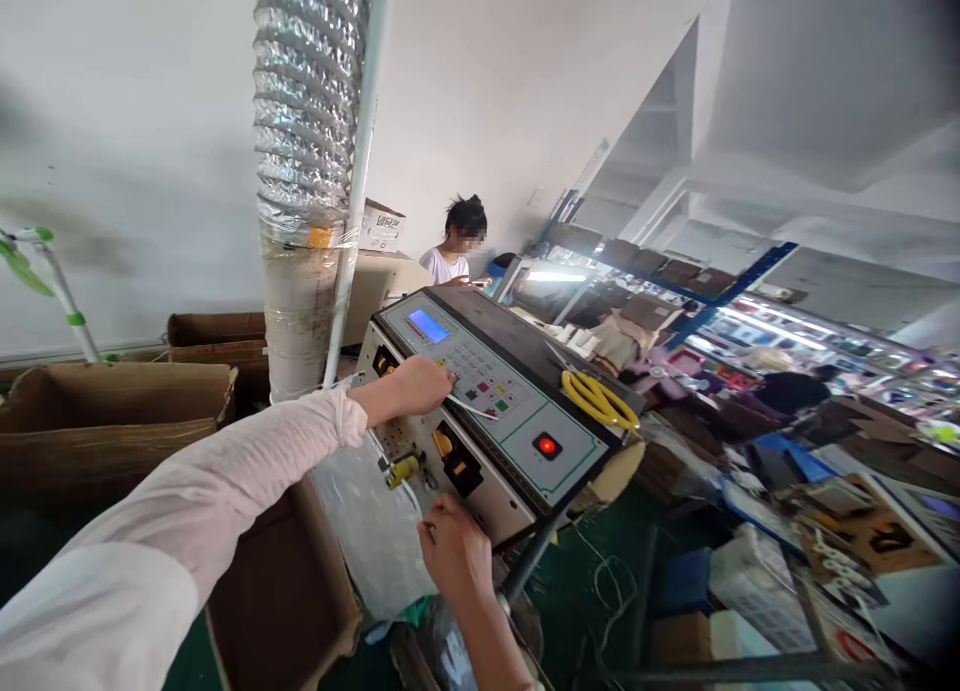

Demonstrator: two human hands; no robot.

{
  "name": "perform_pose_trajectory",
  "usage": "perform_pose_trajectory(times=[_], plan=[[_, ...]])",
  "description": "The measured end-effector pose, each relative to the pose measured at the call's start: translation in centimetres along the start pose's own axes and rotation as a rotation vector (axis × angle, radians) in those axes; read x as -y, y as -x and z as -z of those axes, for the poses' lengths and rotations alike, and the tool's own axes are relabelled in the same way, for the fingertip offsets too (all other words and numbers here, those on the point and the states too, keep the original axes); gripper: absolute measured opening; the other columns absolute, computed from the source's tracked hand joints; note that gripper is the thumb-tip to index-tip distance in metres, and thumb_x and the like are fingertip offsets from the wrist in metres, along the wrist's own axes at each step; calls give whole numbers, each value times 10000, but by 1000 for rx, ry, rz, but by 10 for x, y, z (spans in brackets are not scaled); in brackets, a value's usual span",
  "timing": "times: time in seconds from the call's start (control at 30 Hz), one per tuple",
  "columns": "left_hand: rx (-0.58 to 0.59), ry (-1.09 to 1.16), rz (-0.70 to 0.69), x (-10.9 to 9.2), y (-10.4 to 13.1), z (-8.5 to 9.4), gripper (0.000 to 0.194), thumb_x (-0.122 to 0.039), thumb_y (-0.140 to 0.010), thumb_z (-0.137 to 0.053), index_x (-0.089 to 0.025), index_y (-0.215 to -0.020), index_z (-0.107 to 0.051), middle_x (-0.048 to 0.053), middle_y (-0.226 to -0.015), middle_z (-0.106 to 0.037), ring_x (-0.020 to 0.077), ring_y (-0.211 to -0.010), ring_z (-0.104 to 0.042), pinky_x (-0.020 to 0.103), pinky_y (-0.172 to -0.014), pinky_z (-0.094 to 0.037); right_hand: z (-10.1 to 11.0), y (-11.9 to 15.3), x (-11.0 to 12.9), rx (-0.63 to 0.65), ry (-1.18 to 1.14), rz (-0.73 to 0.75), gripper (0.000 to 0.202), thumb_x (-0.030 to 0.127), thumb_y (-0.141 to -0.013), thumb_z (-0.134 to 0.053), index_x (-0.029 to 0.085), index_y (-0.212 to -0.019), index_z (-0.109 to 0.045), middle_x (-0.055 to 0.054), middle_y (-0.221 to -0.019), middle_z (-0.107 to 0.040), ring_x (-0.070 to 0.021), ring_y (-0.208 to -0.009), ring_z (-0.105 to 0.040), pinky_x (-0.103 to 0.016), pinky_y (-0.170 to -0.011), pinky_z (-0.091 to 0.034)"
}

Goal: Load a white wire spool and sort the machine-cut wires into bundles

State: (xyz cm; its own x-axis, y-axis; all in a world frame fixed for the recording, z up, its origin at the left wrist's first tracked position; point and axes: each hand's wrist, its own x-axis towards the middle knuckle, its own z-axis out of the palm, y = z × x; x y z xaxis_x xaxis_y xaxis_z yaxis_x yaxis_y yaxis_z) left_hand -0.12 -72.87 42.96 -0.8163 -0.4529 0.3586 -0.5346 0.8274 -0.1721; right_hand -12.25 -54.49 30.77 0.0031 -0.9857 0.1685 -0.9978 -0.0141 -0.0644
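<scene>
A machine with a sloped control panel (525, 426), a blue display and a lit red switch stands before me. Over its keypad my left hand (416, 386) is closed, and a short white cable (472, 408) sticks out from its fingers. My right hand (457, 546) is at the machine's lower front, thumb and fingers pinched at the end of another white cable (411, 499). That cable comes out past a yellow fitting (403, 471) on the machine's front. The left fingertips are partly hidden.
A coil of yellow cable (600, 401) lies on top of the machine. Below the front is an open cardboard box (337, 571), with another box (112, 431) to the left. A silver duct (311, 101) rises behind. One person (450, 256) sits beyond the machine.
</scene>
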Motion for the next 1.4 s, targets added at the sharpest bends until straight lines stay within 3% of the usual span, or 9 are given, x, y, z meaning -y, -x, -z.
perform_pose_trajectory(times=[0.1,0.2,0.4,0.53,0.63,0.73,0.83,1.13,1.4], plan=[[-27,60,71,5,10,6,367,-231,-848,-512,-122,-1170,-651,153,-903,-727,258,-762,-686,331,-662,-483,3,-1,3,32,8,-5,175,260,-882,-556,231,-787,-701,7,-974,-647,-129,-815,-619,-226,-627,-399],[-202,293,264,20,44,7,393,-237,-824,-516,-174,-1182,-662,92,-913,-734,220,-798,-667,289,-700,-466,5,-2,5,63,16,-11,198,287,-898,-535,236,-816,-708,5,-1003,-640,-135,-824,-617,-239,-622,-392],[-432,849,794,46,182,-36,374,-350,-823,-511,-114,-1012,-731,-5,-650,-642,127,-587,-526,226,-590,-394,0,-6,3,99,8,-7,210,293,-905,-519,247,-814,-703,7,-1017,-631,-140,-830,-615,-253,-603,-368],[-444,996,1225,11,270,-94,462,-506,-786,-535,-127,-949,-742,46,-738,-701,176,-670,-579,266,-637,-435,2,-5,4,100,12,-7,200,279,-899,-522,250,-817,-702,7,-1025,-630,-137,-830,-608,-253,-602,-364],[-394,1032,1289,-45,307,-137,495,-583,-701,-598,-119,-776,-752,77,-693,-701,217,-680,-606,293,-627,-446,5,-4,7,94,23,-15,193,269,-894,-530,249,-805,-700,12,-1024,-631,-131,-826,-606,-254,-599,-361],[-266,1093,1367,-97,323,-171,574,-670,-680,-586,-124,-735,-754,33,-527,-603,189,-563,-555,270,-533,-388,6,-4,8,81,22,-23,196,267,-895,-531,248,-796,-699,18,-1014,-632,-130,-831,-610,-253,-604,-363],[-212,1137,1364,-120,326,-193,641,-708,-724,-513,-121,-792,-761,22,-517,-568,178,-543,-528,266,-510,-355,3,-5,7,74,13,-23,195,271,-895,-531,246,-795,-697,20,-1004,-632,-129,-833,-614,-252,-602,-362],[-342,1067,1289,-76,320,-204,648,-668,-843,-376,-122,-859,-723,-2,-577,-504,166,-573,-487,265,-557,-358,0,-6,7,67,17,-34,189,281,-887,-540,251,-797,-703,24,-1017,-635,-117,-798,-607,-251,-584,-339],[-398,1045,1279,-63,314,-200,656,-680,-841,-389,-117,-862,-727,3,-574,-510,170,-571,-477,268,-556,-351,1,-8,7,87,21,-47,199,287,-890,-535,242,-794,-703,16,-1018,-636,-119,-793,-613,-247,-588,-351]])
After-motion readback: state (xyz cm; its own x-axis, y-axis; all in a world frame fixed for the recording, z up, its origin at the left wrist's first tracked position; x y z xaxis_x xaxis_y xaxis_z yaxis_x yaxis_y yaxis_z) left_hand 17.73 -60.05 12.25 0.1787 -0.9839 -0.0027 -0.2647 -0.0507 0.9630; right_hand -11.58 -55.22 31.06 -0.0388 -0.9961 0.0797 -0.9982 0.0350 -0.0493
